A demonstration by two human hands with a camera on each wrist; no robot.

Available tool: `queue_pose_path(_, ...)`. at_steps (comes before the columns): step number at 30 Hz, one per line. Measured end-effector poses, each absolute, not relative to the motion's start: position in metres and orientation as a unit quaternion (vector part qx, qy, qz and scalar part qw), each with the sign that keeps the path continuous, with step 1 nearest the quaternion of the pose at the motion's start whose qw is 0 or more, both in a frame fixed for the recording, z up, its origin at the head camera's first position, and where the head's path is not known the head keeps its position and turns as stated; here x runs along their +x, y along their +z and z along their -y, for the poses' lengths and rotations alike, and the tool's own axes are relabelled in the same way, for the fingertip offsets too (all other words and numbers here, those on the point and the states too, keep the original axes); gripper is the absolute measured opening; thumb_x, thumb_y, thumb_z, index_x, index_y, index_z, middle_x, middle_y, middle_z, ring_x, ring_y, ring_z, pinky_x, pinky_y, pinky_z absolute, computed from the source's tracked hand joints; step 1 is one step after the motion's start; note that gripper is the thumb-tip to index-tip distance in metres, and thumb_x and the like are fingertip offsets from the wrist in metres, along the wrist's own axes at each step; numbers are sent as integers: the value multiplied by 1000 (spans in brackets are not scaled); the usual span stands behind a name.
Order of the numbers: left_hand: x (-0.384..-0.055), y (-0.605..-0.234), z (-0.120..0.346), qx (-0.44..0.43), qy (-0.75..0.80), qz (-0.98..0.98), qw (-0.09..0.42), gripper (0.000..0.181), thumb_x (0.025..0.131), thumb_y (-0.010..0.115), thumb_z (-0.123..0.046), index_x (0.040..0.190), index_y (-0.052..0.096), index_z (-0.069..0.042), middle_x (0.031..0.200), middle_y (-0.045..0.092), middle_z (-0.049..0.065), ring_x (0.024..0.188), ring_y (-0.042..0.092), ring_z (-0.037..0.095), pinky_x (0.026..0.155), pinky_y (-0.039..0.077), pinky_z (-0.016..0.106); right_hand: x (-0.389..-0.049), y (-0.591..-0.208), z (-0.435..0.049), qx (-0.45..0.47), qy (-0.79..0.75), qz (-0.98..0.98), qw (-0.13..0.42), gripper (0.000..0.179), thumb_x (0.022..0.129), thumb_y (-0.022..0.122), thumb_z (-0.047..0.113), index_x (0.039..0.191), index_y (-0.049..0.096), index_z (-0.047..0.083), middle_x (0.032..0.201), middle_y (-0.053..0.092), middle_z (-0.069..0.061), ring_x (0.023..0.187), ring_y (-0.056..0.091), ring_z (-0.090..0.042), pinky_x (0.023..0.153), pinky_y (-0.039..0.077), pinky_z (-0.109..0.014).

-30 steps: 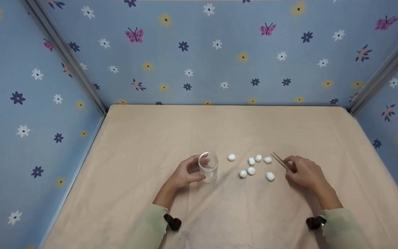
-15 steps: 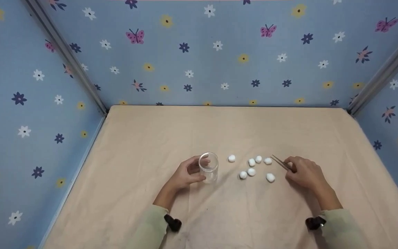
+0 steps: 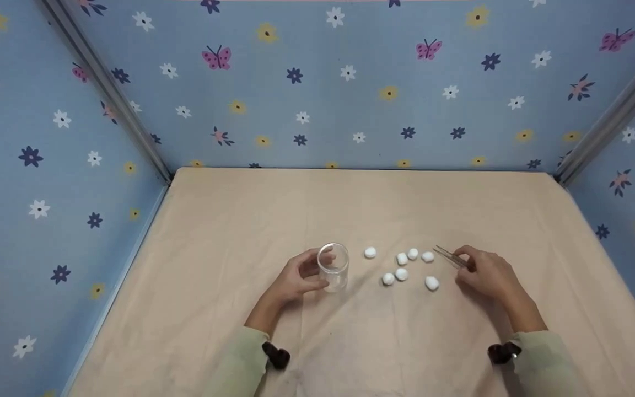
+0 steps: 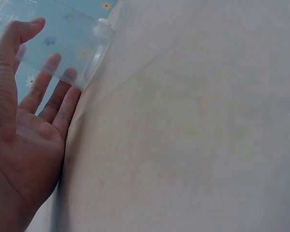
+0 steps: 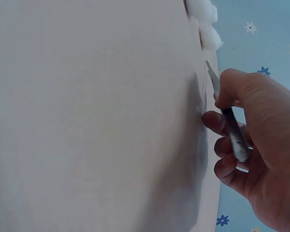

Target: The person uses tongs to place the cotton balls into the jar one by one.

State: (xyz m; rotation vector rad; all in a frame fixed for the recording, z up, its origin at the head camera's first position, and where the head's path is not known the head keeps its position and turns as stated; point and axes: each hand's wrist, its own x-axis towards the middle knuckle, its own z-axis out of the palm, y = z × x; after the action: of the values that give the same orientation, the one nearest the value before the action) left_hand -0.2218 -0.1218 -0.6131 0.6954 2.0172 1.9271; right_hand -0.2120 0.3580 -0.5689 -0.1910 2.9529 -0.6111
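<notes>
White balls (image 3: 432,283), blue floral wall (image 3: 323,91)

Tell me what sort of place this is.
Probably a small indoor work booth: light-blue walls with flower and butterfly prints stand on three sides of a beige cloth-covered table, and straight grey metal-looking posts rise at its two far corners.

In the head-worn view we are looking forward and down across the table (image 3: 240,220); in the wrist-worn views we are facing, close up, the same left hand (image 4: 29,145) and right hand (image 5: 268,133).
</notes>
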Motion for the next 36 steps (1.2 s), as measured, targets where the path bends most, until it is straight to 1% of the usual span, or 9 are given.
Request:
queue_pose_path(3, -222, -612, 122, 237, 663, -698, 132, 75, 96, 83, 4, 163, 50, 7, 156, 63, 36, 148, 60, 56, 119, 52, 22, -214, -570, -360, -55, -215, -973, 63, 39, 98, 73, 17, 136, 72, 10, 94, 76, -14, 78, 59, -23, 70, 47, -39)
queue_pose_path(5, -222, -612, 122, 237, 664, -697, 133, 76, 95, 83, 5, 163, 50, 7, 157, 62, 37, 149, 60, 56, 119, 52, 22, -214, -571, -361, -52, -217, -973, 61, 35, 101, 72, 18, 136, 72, 11, 88, 72, -9, 74, 56, -20, 67, 42, -35)
queue_pose_path(8, -222, -612, 122, 236, 666, -695, 133, 77, 93, 83, 7, 163, 50, 8, 157, 62, 37, 149, 59, 57, 119, 52, 21, -215, -572, -363, -50, -219, -973, 51, 30, 105, 72, 22, 133, 74, 11, 78, 64, -3, 69, 50, -18, 63, 37, -33)
queue_pose_path(12, -222, -614, 121, 237, 669, -692, 134, 77, 93, 82, 9, 162, 50, 8, 156, 63, 37, 148, 60, 57, 119, 53, 22, -214, -572, -364, -51, -224, -973, 33, 27, 106, 73, 23, 130, 77, 11, 72, 56, 1, 65, 45, -17, 61, 33, -33)
queue_pose_path(21, -223, -612, 122, 234, 663, -697, 137, 76, 95, 85, 1, 164, 50, 5, 157, 62, 35, 149, 60, 55, 120, 52, 23, -215, -573, -365, -68, -229, -971, -5, 23, 103, 74, 15, 124, 78, 7, 72, 61, -2, 66, 45, -17, 63, 34, -33)
queue_pose_path(30, -224, -614, 123, 230, 660, -702, 134, 76, 93, 84, 3, 162, 51, 7, 158, 62, 35, 150, 60, 54, 119, 52, 21, -215, -572, -366, -74, -225, -971, -5, 23, 103, 75, 15, 125, 77, 7, 73, 57, -1, 66, 43, -17, 62, 32, -32)
queue_pose_path(33, -224, -614, 123, 230, 662, -701, 135, 77, 93, 84, 5, 162, 51, 7, 158, 62, 35, 150, 60, 54, 119, 52, 21, -216, -570, -366, -75, -218, -973, -4, 24, 103, 76, 16, 125, 77, 8, 76, 61, -4, 68, 46, -18, 63, 34, -33)
queue_pose_path(36, -223, -613, 122, 228, 661, -702, 137, 77, 94, 83, 6, 163, 50, 7, 157, 62, 35, 150, 60, 54, 120, 52, 23, -216, -567, -367, -76, -210, -975, -4, 25, 102, 78, 17, 125, 77, 8, 82, 69, -9, 72, 51, -20, 66, 37, -35)
